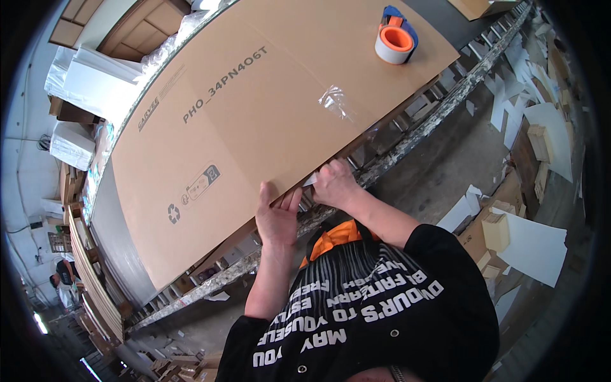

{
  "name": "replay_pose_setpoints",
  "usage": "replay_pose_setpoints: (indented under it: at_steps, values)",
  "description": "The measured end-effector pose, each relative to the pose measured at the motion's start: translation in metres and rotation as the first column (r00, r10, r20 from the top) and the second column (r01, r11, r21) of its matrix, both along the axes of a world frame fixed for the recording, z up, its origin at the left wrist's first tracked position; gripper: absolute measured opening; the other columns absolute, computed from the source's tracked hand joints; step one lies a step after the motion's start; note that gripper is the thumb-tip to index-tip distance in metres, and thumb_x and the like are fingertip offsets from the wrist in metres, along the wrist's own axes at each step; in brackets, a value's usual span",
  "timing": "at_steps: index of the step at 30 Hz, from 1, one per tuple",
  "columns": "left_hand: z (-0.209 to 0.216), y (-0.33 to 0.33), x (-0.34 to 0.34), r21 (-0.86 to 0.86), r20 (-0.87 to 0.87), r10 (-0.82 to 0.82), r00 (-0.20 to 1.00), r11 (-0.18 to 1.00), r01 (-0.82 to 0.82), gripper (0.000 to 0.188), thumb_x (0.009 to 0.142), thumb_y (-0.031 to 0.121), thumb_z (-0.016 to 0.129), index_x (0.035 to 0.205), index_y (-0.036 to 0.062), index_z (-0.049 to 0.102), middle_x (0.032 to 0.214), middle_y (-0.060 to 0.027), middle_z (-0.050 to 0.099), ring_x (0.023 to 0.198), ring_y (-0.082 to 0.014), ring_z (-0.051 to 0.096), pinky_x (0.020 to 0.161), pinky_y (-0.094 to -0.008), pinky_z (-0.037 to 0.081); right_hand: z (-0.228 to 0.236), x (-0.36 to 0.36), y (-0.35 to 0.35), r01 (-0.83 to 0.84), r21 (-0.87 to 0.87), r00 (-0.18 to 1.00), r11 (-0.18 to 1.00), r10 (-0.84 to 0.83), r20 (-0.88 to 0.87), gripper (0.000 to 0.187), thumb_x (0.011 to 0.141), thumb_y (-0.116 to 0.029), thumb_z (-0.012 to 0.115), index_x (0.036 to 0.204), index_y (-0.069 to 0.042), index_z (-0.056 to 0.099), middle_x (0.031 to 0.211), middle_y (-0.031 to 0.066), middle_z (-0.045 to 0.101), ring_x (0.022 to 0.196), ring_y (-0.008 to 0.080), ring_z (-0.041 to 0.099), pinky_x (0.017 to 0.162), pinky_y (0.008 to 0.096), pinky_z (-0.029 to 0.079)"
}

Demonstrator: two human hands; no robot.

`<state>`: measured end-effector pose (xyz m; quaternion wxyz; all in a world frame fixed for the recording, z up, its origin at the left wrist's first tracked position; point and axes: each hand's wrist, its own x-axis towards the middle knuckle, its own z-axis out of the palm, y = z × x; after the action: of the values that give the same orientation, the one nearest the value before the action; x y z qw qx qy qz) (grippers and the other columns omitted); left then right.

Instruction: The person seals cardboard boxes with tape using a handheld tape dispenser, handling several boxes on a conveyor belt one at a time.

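Observation:
A large flat cardboard box [254, 127] lies slantwise in front of me, with dark print on its top. At its near long edge my left hand [277, 219] rests with the thumb against the top edge and the fingers stretched along the side. Just to the right, my right hand [336, 183] is closed at the same edge. A small white strip [310, 180] sticks out from its fingers toward the left hand; its kind is unclear. An orange and blue tape dispenser [396, 39] stands on the box's far right part. Shiny clear tape [335, 102] is stuck nearer the middle.
A roller conveyor [407, 149] with a worn rail runs under the box. White foam sheets [95, 79] and wooden panels [137, 32] stand beyond it at left. Cardboard and white scraps [531, 245] litter the right side. Far left, another person [65, 274] is visible.

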<state>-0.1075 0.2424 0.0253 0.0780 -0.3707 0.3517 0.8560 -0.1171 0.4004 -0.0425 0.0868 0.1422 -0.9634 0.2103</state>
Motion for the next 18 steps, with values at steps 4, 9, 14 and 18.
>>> replay_pose_setpoints:
  at_steps: [4, 9, 14, 18]
  values:
    - [-0.001, -0.073, 0.039, -0.133, 0.128, 0.107, 0.986, 0.987, -0.09, 0.058, 0.095, 0.052, 0.061, 0.114, -0.003, 0.059, 0.107, -0.0249, 0.067, 0.106, -0.0398, 0.066, 0.102, -0.0529, 0.049, -0.012, 0.007, -0.012, -0.111, -0.068, 0.981, 0.991, 0.098, -0.167, 0.019, 0.062, -0.021, 0.072, 0.075, -0.008, 0.066, 0.073, 0.012, 0.062, 0.076, 0.0305, 0.063, 0.077, 0.0453, 0.051]
    - [0.01, -0.171, 0.066, -0.379, -0.068, 0.208, 0.976, 0.899, -0.218, 0.039, 0.098, 0.037, 0.064, 0.103, -0.0022, 0.064, 0.092, -0.0135, 0.071, 0.086, -0.0241, 0.07, 0.079, -0.0395, 0.056, 0.003, 0.006, -0.01, -0.081, 0.009, 0.965, 0.997, 0.08, -0.251, 0.035, 0.061, -0.028, 0.077, 0.082, -0.001, 0.068, 0.093, 0.0154, 0.064, 0.086, 0.0344, 0.062, 0.08, 0.0486, 0.049]
    - [-0.011, -0.17, 0.063, -0.462, -0.149, 0.474, 0.868, 0.742, -0.485, 0.023, 0.093, 0.015, 0.07, 0.114, 0.0078, 0.065, 0.097, -0.003, 0.068, 0.078, -0.0141, 0.065, 0.063, -0.0271, 0.051, 0.01, 0.004, -0.037, -0.054, 0.042, 0.989, 0.998, 0.059, -0.134, 0.036, 0.065, -0.024, 0.073, 0.086, 0.005, 0.067, 0.089, 0.0227, 0.062, 0.087, 0.0413, 0.062, 0.084, 0.0566, 0.049]
    - [-0.015, -0.181, 0.059, -0.337, -0.224, 0.44, 0.87, 0.802, -0.493, 0.022, 0.091, 0.014, 0.073, 0.111, 0.009, 0.065, 0.099, -0.0038, 0.069, 0.079, -0.0135, 0.066, 0.06, -0.0252, 0.05, 0.007, 0.027, -0.05, 0.016, 0.075, 0.931, 0.997, 0.012, -0.366, 0.045, 0.072, -0.013, 0.067, 0.11, 0.012, 0.063, 0.109, 0.0316, 0.063, 0.106, 0.0485, 0.062, 0.099, 0.0609, 0.046]
